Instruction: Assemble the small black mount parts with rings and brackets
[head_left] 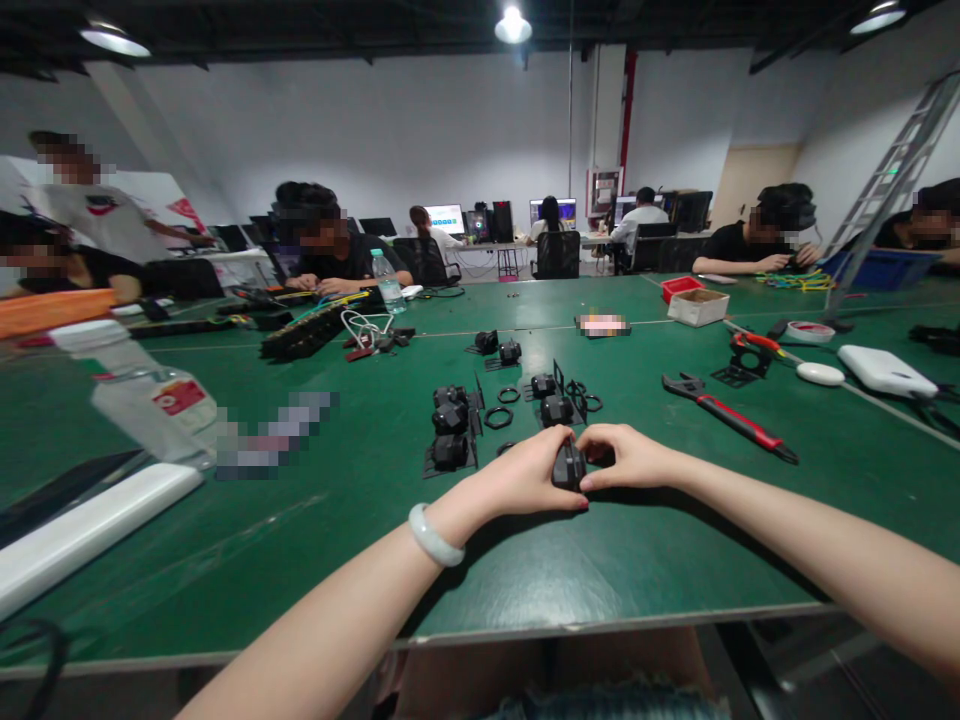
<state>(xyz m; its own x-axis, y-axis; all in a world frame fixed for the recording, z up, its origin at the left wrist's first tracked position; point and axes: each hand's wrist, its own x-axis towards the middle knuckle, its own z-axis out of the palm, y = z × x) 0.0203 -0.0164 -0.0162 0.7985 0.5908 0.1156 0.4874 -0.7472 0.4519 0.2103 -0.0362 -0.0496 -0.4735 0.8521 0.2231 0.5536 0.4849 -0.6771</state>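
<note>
Between my two hands, low over the green table (615, 560), is a black plastic part (570, 467) with angled faces. My left hand (536, 470) wraps round its left side, thumb at the lower edge. On the other side, the fingers and thumb of my right hand (622, 458) curl and pinch it. Just beyond my hands lie similar black parts on flat plates (450, 418), with more to the right (556, 408). Black rings (499, 417) rest among them. My fingers partly cover another ring.
An adjustable wrench (739, 420) with red-black handles lies to the right, near a black bracket (742, 360). At left stand a large clear bottle (150, 395) and a long white bar (97, 540). Farther back are a water bottle (386, 282), small boxes (697, 306) and seated co-workers.
</note>
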